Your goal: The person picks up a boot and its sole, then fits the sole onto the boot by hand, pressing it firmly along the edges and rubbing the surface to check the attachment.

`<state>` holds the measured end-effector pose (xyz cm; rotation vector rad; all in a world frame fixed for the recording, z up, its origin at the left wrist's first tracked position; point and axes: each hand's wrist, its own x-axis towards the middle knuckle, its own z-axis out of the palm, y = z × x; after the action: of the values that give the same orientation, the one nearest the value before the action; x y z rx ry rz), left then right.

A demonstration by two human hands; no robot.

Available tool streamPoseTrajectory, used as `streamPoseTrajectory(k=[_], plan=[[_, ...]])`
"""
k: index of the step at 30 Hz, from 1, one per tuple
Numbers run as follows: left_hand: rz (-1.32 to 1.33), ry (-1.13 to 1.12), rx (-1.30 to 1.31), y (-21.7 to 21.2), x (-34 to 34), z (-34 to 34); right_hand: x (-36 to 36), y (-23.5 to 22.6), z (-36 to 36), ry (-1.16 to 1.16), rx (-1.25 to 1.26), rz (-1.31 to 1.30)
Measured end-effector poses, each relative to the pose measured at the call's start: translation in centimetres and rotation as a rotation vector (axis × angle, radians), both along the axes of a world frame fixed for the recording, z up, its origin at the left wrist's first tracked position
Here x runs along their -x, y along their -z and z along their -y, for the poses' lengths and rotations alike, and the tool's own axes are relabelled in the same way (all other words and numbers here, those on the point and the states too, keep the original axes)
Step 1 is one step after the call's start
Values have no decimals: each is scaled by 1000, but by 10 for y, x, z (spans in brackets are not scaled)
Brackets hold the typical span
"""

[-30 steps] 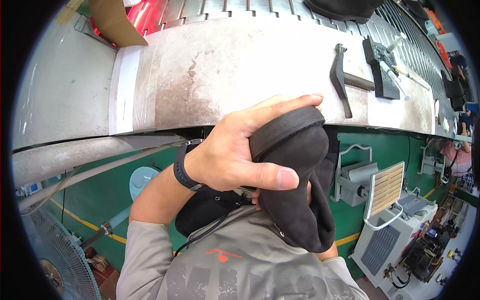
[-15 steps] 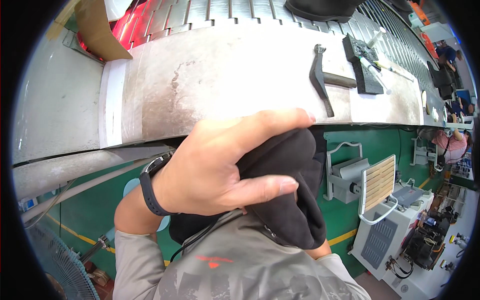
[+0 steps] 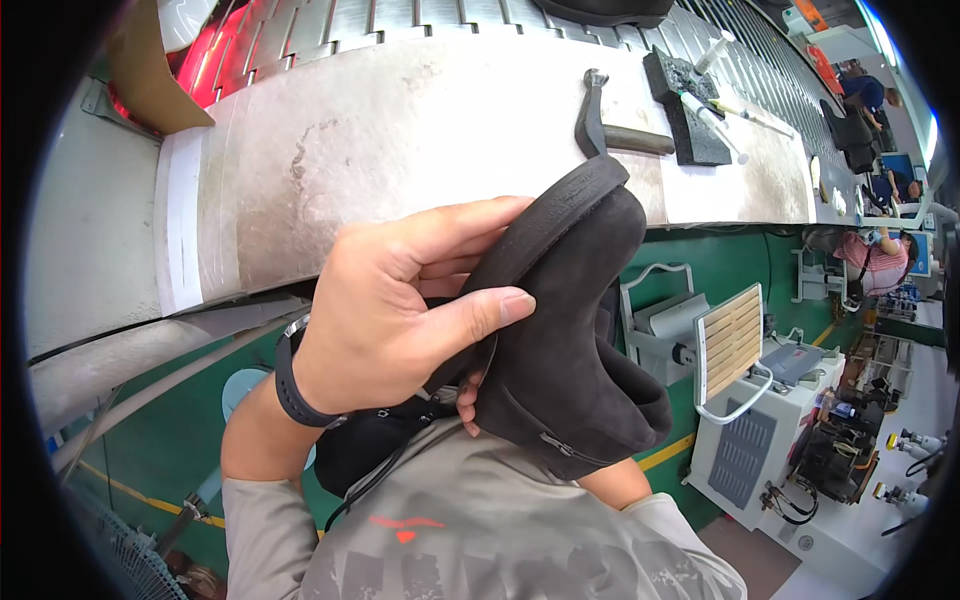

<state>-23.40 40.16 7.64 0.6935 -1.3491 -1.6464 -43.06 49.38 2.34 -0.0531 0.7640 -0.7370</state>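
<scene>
A black ankle boot with a small side zip is held up in front of my body, its thick sole edge turned to the upper left. My left hand, with a dark watch on the wrist, grips the sole edge, thumb on the upper and fingers behind. Under the boot, only a few curled fingertips of my right hand show against its lower left side; the boot hides the rest of that hand. A hammer lies on the bench just beyond the toe.
On the pale bench, a black block and syringes lie to the right of the hammer. Behind runs a metal slat conveyor carrying another black shoe. Cardboard stands at the left; a white machine is at the right.
The boot has turned and risen, so its sole edge and side zip now show. My left hand has shifted its grip onto the sole edge, and my right fingertips have come into view.
</scene>
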Motion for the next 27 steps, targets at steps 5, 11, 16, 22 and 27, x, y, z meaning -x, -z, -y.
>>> streamPoseTrajectory(k=[5,11,16,22,27], plan=[[93,0,60,-2,1,-5,-14,-32,17,-79,27,-392],[282,-7,123,-2,1,-10,-17,-54,28,-99,1,-443],[318,-48,205,5,1,-11,-18,-33,27,-151,21,-461],[260,-344,263,23,23,-21,-14,-26,20,-22,-52,-344],[385,-301,232,18,13,-21,-14,-40,-1,159,130,-347]])
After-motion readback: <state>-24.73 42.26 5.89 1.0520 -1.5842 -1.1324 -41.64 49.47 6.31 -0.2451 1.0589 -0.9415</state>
